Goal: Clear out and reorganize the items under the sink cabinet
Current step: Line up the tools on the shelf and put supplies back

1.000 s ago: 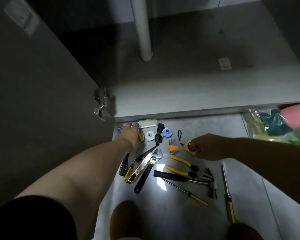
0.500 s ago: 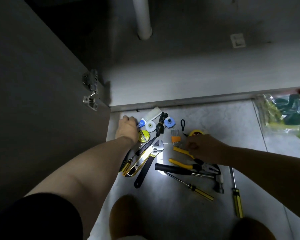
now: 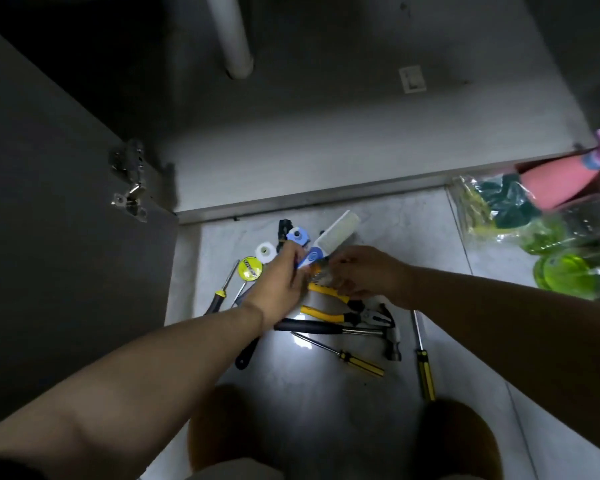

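Tools lie on the tiled floor in front of the open sink cabinet point(image 3: 326, 133). My left hand point(image 3: 283, 278) grips the blue and white handle of a white scrubbing brush point(image 3: 336, 233), whose head points toward the cabinet. Close beside it, my right hand point(image 3: 364, 271) pinches a small orange and grey hex key set point(image 3: 318, 271), blurred. Below the hands lie yellow pliers point(image 3: 329, 313), a hammer point(image 3: 326, 328) and two yellow-handled screwdrivers point(image 3: 359, 360) point(image 3: 424, 365). A yellow tape disc point(image 3: 252, 268), a white roll point(image 3: 265, 252) and a blue roll point(image 3: 298, 235) sit near the left hand.
The cabinet door point(image 3: 49, 202) stands open on the left, with its hinge point(image 3: 129, 181). A white drain pipe point(image 3: 234, 36) rises from the cabinet floor. Plastic bags of green items point(image 3: 534, 230) and a pink object point(image 3: 561, 181) lie at the right. My knees show at the bottom edge.
My left hand has moved right from the cabinet corner and picked up the brush. My right hand has moved up and left to meet it, now pinching the hex key set.
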The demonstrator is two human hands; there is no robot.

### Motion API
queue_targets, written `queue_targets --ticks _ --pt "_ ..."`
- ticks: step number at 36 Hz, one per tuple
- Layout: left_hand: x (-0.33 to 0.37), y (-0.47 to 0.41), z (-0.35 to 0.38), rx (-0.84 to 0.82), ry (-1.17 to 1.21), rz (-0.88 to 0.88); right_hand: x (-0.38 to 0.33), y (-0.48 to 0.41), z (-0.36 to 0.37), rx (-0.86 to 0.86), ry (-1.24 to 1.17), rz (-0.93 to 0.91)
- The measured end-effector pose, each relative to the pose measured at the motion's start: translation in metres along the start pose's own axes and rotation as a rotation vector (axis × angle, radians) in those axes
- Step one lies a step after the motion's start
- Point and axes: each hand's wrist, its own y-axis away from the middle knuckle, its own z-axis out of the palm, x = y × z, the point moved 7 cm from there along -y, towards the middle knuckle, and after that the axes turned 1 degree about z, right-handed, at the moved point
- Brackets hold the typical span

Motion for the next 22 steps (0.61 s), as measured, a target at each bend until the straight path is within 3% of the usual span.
queue_targets --ticks 3,8,13,22 --pt "0.028 -0.006 0.038 -0.019 0.132 0.022 0.005 0.012 -0.016 0.000 -0.109 0.054" --pt "0.073 -0.014 0.094 -0.105 0.267 0.089 0.025 0.030 -0.074 0.292 -0.045 0.074" --pt "0.096 -0.021 0.140 -0.233 0.156 0.091 0.078 0.069 -0.116 0.423 -0.074 0.189" --pt "0.111 -0.021 0.161 -0.237 -0.020 0.145 0.196 0.117 -0.173 0.618 -0.219 0.351"
